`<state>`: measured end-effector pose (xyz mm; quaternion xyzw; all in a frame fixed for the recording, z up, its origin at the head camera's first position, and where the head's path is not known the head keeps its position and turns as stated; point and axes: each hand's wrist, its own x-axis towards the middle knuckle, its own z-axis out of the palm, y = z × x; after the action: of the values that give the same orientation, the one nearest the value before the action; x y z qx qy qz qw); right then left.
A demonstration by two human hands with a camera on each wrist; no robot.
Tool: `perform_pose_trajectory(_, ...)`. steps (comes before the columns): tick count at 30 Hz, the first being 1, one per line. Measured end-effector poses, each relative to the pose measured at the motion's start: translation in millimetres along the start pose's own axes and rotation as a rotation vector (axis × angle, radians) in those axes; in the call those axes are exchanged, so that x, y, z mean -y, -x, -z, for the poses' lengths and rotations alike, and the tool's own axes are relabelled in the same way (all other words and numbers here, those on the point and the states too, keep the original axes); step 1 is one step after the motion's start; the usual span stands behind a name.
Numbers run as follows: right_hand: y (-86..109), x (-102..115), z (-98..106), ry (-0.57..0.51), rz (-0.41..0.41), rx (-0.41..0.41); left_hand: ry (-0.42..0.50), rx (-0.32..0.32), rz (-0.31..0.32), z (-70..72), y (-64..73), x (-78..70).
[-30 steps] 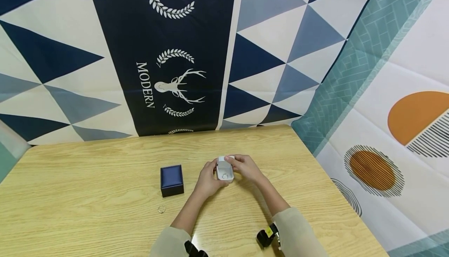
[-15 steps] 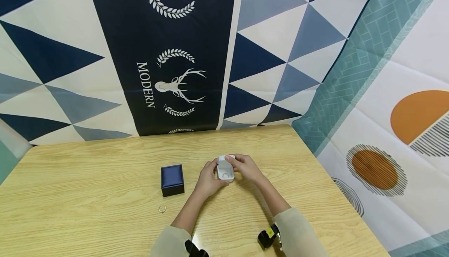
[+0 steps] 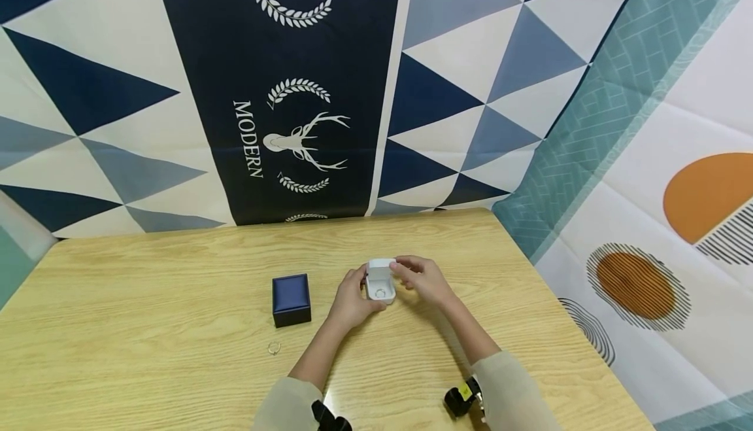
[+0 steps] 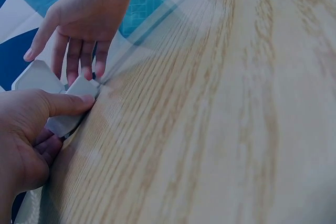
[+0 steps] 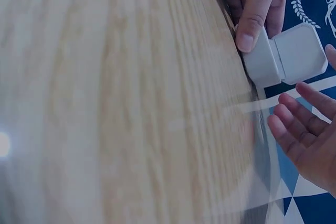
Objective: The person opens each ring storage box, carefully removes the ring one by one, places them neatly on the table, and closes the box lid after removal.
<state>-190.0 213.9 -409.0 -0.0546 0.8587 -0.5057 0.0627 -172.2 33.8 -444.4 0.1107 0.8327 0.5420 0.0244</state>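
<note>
A small white ring box (image 3: 382, 270) stands with its lid raised near the middle of the table, and a silver-coloured ring (image 3: 380, 293) shows inside it. My left hand (image 3: 351, 305) grips the box's base from the left, thumb across its front. Close at the lid's right side is my right hand (image 3: 421, 278), its fingers loosely spread. The right wrist view shows the lid (image 5: 302, 53) hinged back and the fingers of the right hand (image 5: 310, 129) apart from the box, holding nothing.
Left of the hands sits a dark blue box (image 3: 291, 300) with its lid down. A second ring (image 3: 274, 348) lies on the wooden table (image 3: 147, 326) in front of it. Patterned cloth (image 3: 306, 91) hangs behind the table.
The right hand has let go of the lid and moved slightly to the right, its fingers loosening. The lid stands up by itself now. The left hand keeps its grip.
</note>
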Motion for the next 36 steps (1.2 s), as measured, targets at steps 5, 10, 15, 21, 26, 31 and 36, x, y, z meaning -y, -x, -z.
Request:
perform_pose_trajectory(5,-1.0,-7,3,0.05,0.017,-0.048,-0.001,-0.001,0.001,-0.6,-0.1,-0.8)
perform_pose_trajectory(10,1.5,-5,6,0.069,0.013,-0.08,-0.012,-0.009,-0.018,-0.7,-0.2,-1.0)
perform_pose_trajectory(15,3.5,-3,7,0.078,0.019,-0.081,-0.002,-0.005,-0.001,-0.6,-0.5,-1.4)
perform_pose_trajectory(21,3.5,-2,6,0.126,0.035,-0.071,0.003,-0.004,0.008,-0.2,-0.6,-2.1)
perform_pose_trajectory(26,2.9,-3,3,0.154,0.072,-0.056,0.001,-0.002,0.01,-0.5,-0.2,-2.1)
perform_pose_trajectory(31,2.6,-2,0,0.23,0.13,-0.044,0.004,0.001,0.013,-0.1,0.1,-2.5)
perform_pose_trajectory(36,4.0,1,-4,0.29,0.18,-0.017,0.001,0.005,0.017,0.0,-0.1,-2.3)
